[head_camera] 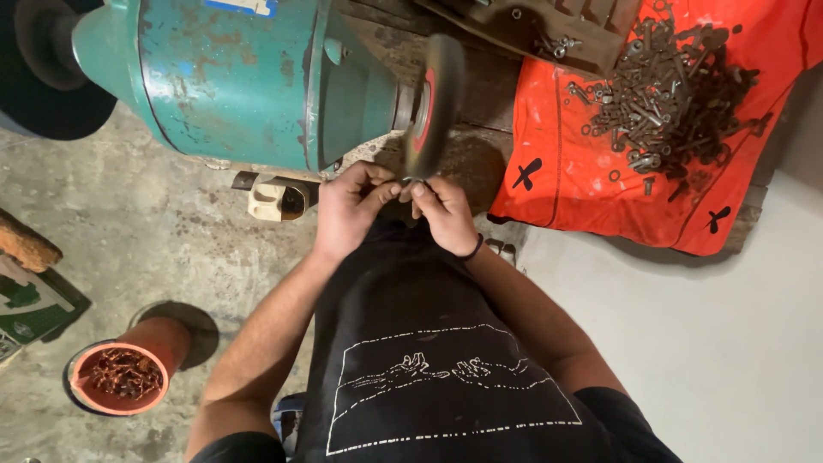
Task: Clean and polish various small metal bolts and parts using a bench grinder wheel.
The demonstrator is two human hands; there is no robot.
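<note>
Both hands, left hand [347, 206] and right hand [444, 210], pinch one small metal piece [406, 183] against the grinder's wheel [433, 103]. Many rusty bolts [664, 94] wait heaped on the orange cloth [566, 163], while an orange cup [118, 377] on the floor holds some pieces

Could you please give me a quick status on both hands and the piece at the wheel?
Left hand and right hand both pinching a small part, too small to identify. Part sits at the lower edge of the grinder wheel. Nothing in between.
</note>
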